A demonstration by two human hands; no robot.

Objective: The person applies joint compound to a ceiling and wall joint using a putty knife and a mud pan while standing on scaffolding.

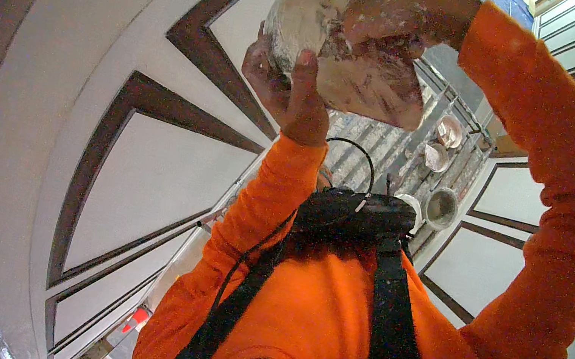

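Observation:
Held up near the top of the view, a pale, putty-smeared round object [301, 16], perhaps a bowl, sits in my left hand [291, 92], with fingers around its left side and thumb on its front. My right hand [393, 17] reaches over from the right with fingers curled against a smeared flat piece [373, 87], perhaps a scraper, that touches the round object. I cannot make out exactly what my right fingers grip. Both my sleeves are orange.
Below is a slatted scaffold deck [368, 155] with metal rails, a grey bucket [441, 208] and small smeared containers [448, 131]. White panelled walls with dark mouldings [155, 187] stand at left and right. An orange-and-white cone-like object [136, 320] is low at the left.

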